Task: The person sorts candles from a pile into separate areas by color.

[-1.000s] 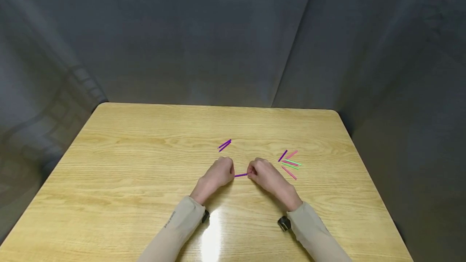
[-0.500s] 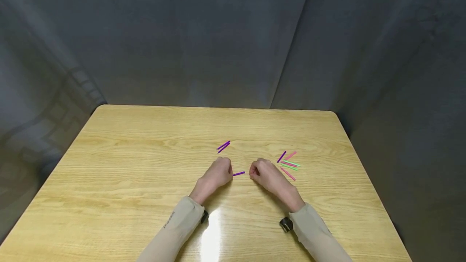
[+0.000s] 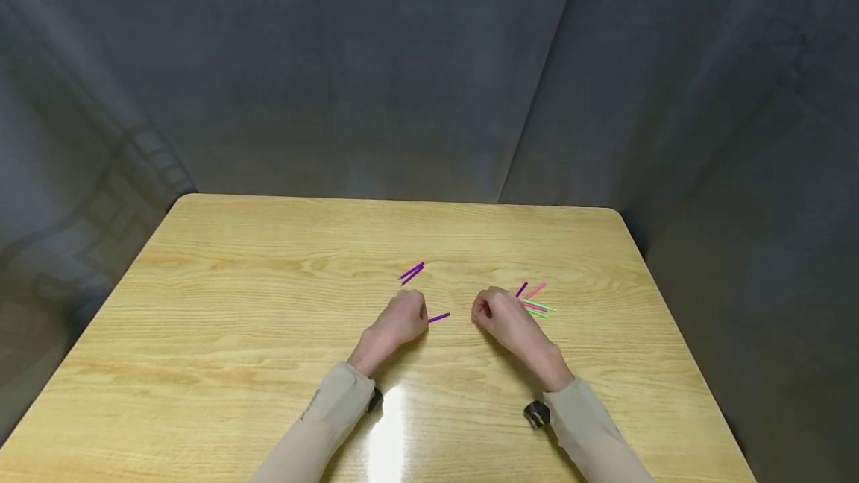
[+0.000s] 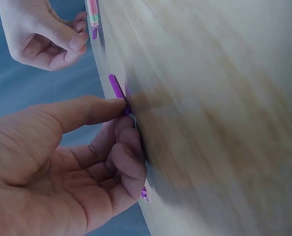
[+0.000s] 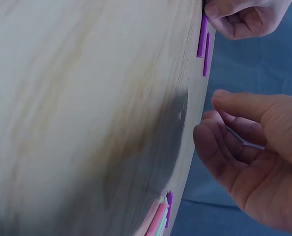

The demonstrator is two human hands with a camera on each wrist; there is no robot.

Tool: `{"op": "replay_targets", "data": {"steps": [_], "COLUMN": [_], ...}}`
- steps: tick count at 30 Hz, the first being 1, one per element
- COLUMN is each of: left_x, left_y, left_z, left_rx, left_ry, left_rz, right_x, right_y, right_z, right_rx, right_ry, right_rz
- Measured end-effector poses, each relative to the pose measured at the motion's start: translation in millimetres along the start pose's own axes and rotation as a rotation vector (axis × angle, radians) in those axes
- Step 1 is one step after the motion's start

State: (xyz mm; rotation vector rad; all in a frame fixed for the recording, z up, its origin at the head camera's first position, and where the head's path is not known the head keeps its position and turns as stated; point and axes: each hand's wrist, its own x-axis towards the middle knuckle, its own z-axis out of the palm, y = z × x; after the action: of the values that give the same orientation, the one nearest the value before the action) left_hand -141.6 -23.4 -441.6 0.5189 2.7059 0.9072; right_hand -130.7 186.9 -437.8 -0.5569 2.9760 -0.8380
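Between thumb and forefinger my left hand [image 3: 399, 320] pinches one end of a thin purple stick [image 3: 439, 317]. The stick's other end points right toward my right hand; in the left wrist view the purple stick [image 4: 117, 87] lies close to the tabletop. My right hand [image 3: 506, 319] hovers over the table to the right, fingers loosely curled. The right wrist view shows nothing between that hand's thumb [image 5: 237, 104] and fingertips. Beyond the left hand lie two more purple sticks [image 3: 412, 273], side by side.
Beside and partly behind the right hand is a loose group of sticks: a purple stick [image 3: 521, 289], pink sticks [image 3: 536, 290] and green sticks [image 3: 539, 305]. The wooden table [image 3: 235, 282] ends at a dark grey curtain [image 3: 403, 95]. A small black device [image 3: 537, 414] is at the right cuff.
My right hand has let go of the purple stick and moved right toward the loose group, covering part of it. The left hand stays nearly in place, still pinching the stick.
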Motion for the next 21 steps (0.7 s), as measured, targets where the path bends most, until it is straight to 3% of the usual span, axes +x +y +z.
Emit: {"op": "replay_targets", "data": {"steps": [11, 17, 21], "left_x": [9.0, 14.6, 17.9], "left_y": [-9.4, -13.9, -17.2], "left_z": [-7.5, -11.8, -14.1], "left_rx": [0.007, -0.042, -0.056], "left_ry": [0.057, 0.029, 0.032], "left_rz": [-0.021, -0.099, -0.12], "right_x": [2.1, 2.3, 2.3], "right_y": [20.2, 33.4, 40.7], "right_z": [-13.6, -22.4, -28.3], "right_rx": [0.01, 0.003, 0.014], "right_ry": [0.059, 0.065, 0.085], "right_rz": [0.059, 0.103, 0.183]}}
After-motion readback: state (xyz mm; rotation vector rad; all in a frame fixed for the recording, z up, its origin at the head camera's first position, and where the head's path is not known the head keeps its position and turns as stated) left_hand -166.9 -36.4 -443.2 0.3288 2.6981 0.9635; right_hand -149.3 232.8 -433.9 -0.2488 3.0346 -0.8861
